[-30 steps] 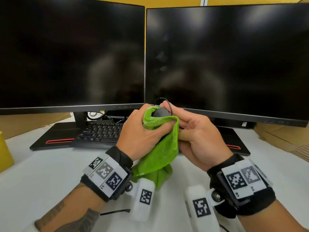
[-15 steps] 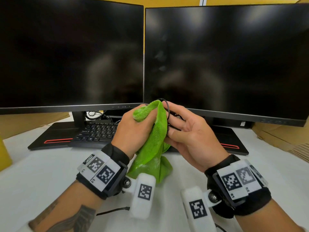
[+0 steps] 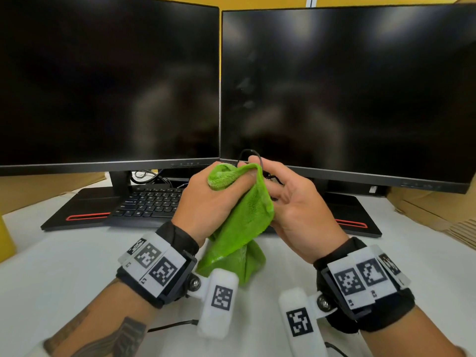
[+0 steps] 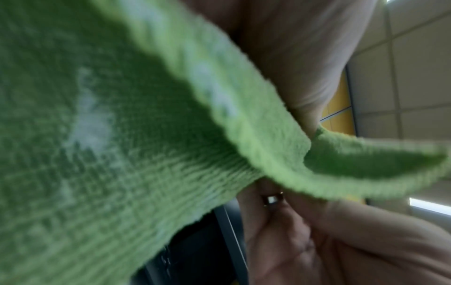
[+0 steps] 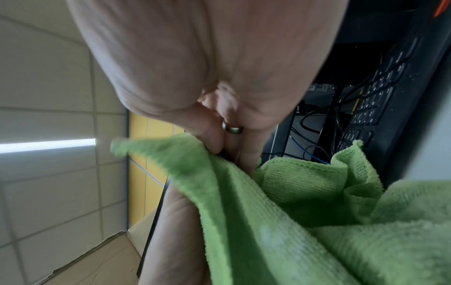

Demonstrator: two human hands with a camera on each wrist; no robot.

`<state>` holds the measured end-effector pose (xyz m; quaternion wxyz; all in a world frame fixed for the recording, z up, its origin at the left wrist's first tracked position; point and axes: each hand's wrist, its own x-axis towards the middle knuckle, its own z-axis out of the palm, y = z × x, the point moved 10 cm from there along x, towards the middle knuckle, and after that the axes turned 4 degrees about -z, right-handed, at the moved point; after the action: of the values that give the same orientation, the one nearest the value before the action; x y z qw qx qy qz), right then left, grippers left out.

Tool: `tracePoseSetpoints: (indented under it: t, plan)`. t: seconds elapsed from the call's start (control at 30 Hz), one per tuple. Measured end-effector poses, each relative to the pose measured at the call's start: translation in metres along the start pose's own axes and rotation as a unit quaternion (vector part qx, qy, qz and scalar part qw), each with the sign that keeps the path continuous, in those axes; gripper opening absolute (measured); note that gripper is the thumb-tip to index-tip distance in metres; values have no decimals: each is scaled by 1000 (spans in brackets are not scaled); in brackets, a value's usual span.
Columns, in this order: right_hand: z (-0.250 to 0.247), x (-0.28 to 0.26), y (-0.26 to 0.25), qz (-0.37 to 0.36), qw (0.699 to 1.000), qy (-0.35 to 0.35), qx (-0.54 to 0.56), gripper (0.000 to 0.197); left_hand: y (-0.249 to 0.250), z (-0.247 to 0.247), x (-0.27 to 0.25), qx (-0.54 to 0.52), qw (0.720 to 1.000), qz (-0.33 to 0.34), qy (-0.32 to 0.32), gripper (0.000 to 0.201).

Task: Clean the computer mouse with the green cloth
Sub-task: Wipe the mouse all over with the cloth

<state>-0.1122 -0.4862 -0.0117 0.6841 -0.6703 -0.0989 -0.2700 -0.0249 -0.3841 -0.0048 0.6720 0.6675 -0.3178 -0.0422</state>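
My left hand (image 3: 226,176) grips a bunched fold of the green cloth (image 3: 247,210) and presses it against what my right hand (image 3: 280,186) holds. The black computer mouse is almost wholly hidden behind the cloth and my right fingers; only its black cable (image 3: 253,153) loops above them. Both hands are raised above the table in front of the monitors. The cloth's lower end hangs down between my wrists. The left wrist view is filled by the cloth (image 4: 122,135), and the right wrist view shows the cloth (image 5: 292,221) against my curled right fingers.
Two dark monitors (image 3: 108,81) (image 3: 347,86) stand side by side close behind my hands. A black keyboard (image 3: 149,204) lies under the left one. A yellow object (image 3: 5,243) sits at the left edge, cardboard (image 3: 438,210) at the right, on a white table (image 3: 64,266).
The cloth has swept up and over the mouse, which showed at its top a second ago and is now covered. My left hand has rolled upward with the fold.
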Motion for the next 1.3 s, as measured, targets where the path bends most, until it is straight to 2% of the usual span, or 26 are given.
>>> tracePoseSetpoints:
  t: [0.07, 0.17, 0.3, 0.4, 0.53, 0.63, 0.7, 0.8, 0.87, 0.97, 1.13, 1.2, 1.23, 1.3]
  plan:
    - [1, -1, 1, 3, 1000, -5, 14, 59, 1, -3, -1, -9, 1000, 5, 8, 56]
    - [-1, -2, -1, 3, 1000, 9, 25, 60, -4, -10, 1, -27, 999, -5, 23, 51]
    - [-15, -2, -8, -22, 997, 69, -37, 50, -4, -7, 2, -39, 999, 10, 17, 34]
    - [-29, 0, -8, -11, 995, 103, -5, 46, -2, -4, 1, -66, 998, 23, 3, 28]
    - [-40, 1, -12, -1, 990, 119, 79, 40, 0, 0, 1, -154, 987, 10, -48, 28]
    - [-47, 1, -17, -4, 985, 133, 109, 37, 9, 7, -2, -156, 983, 36, -94, 31]
    - [-49, 0, -18, -3, 984, 138, 115, 36, 18, 17, -7, -114, 981, 72, -137, 40]
    - [-43, -1, -16, 5, 985, 130, 113, 33, 22, 22, -11, 51, 982, 136, -118, 63]
    - [-38, -1, -14, 7, 986, 119, 115, 33, 20, 18, -11, 74, 984, 140, -85, 69]
    - [-30, 0, -16, 1, 988, 99, 114, 34, 25, 9, -11, 40, 987, 150, -40, 52]
    - [-28, -1, -17, -3, 988, 97, 119, 33, 30, 9, -11, 3, 986, 158, -46, 27]
    - [-29, -1, -16, 1, 987, 97, 127, 33, 30, 6, -10, -2, 987, 158, -29, 14]
    - [-28, -1, -15, 5, 987, 96, 132, 33, 30, 3, -9, -1, 987, 161, -11, 13]
    - [-28, -1, -13, 13, 985, 96, 141, 33, 30, -4, -8, 14, 987, 155, 28, 22]
